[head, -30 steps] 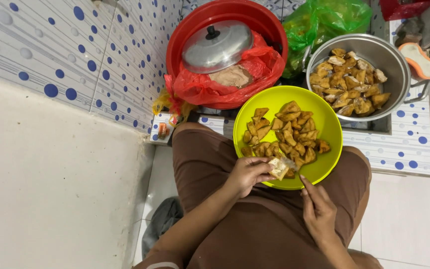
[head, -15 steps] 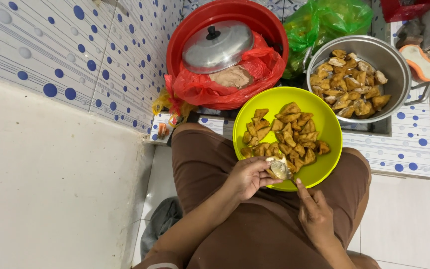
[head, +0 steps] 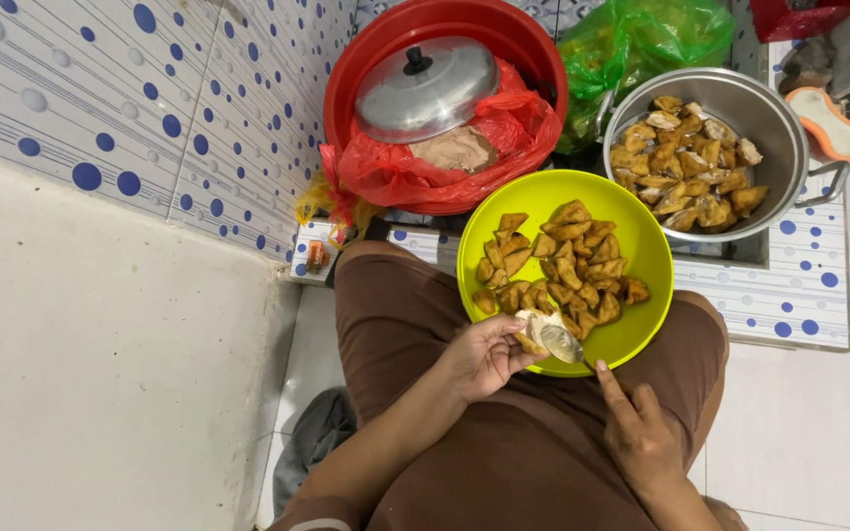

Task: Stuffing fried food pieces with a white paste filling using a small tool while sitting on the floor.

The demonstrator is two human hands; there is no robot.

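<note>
Holding a split golden-brown fried tofu puff (head: 535, 332) in our left hand (head: 481, 356), fingers curled around it at the near rim of the round lime-green plastic bowl (head: 632, 295) on our lap, we press a small metal spoon (head: 561, 343) into its opening with our right hand (head: 641, 433), fingers narrowed on the handle. We judge the puff could tear if the spoon pushes too hard, spilling its pale filling onto the brown trousers (head: 504, 462) beneath both hands. The bowl, balanced on our thighs, could tip forward toward the steel pot of tofu pieces (head: 700, 157) beyond the right hand.
</note>
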